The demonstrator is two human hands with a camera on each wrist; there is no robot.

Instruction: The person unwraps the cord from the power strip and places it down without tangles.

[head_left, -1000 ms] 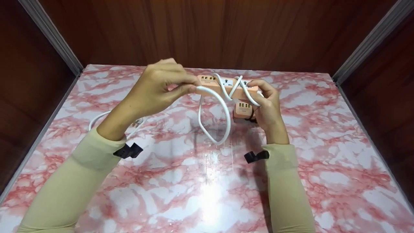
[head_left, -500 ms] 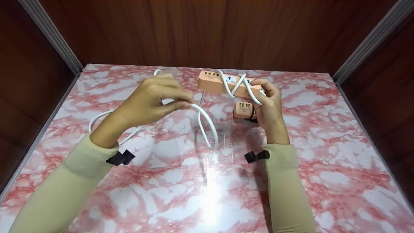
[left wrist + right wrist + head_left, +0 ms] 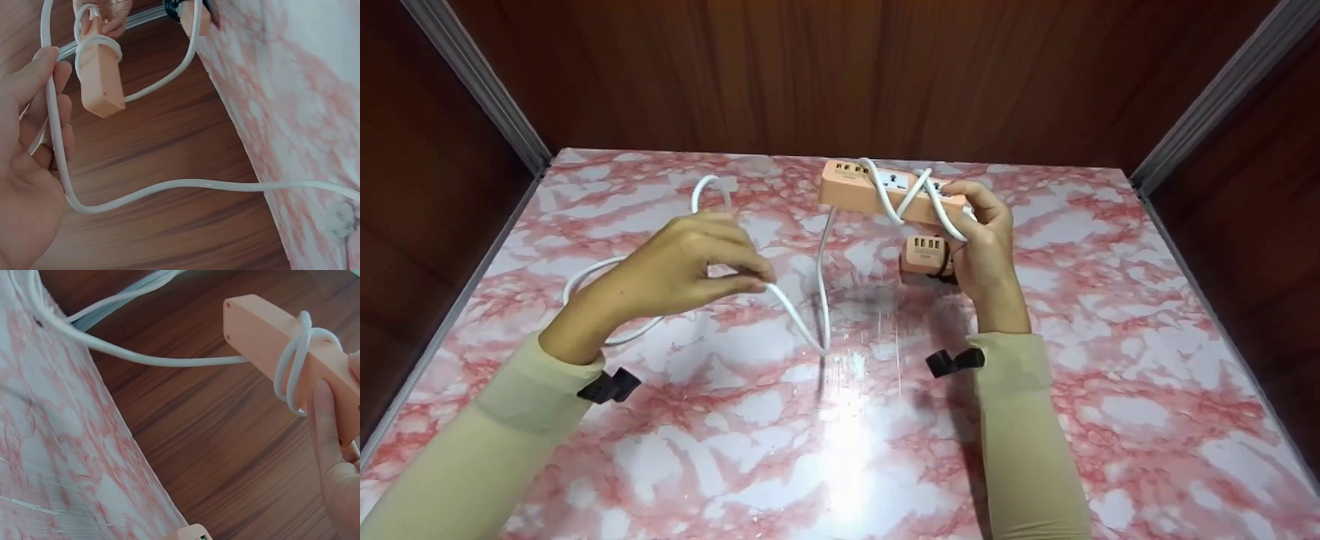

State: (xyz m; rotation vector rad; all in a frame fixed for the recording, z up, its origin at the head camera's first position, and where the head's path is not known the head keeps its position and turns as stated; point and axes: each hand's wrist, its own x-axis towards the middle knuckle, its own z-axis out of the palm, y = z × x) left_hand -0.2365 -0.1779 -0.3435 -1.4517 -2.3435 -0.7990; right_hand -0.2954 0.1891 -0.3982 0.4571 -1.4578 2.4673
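My right hand point(image 3: 990, 247) grips the right end of an orange power strip point(image 3: 851, 196), held up above the table. White cord point(image 3: 292, 363) is wound round the strip in crossing turns. From the strip's left part the loose cord point(image 3: 823, 281) hangs in a bend and rises to my left hand point(image 3: 697, 259), which pinches it between thumb and fingers. In the left wrist view the cord point(image 3: 54, 112) runs across the fingers and on toward the plug point(image 3: 340, 219) on the table. Beyond the left hand, cord loops point(image 3: 706, 180) stand up behind it.
A second orange power strip point(image 3: 924, 255), bound with a black tie, lies on the table below the held one. The pink-and-white marbled table point(image 3: 1110, 420) is enclosed by brown wood panels point(image 3: 840, 75) at the back and sides.
My left hand has moved left and down, drawing the pinched cord away from the strip and widening its bend. My right hand keeps hold of the strip, whose left end has risen slightly.
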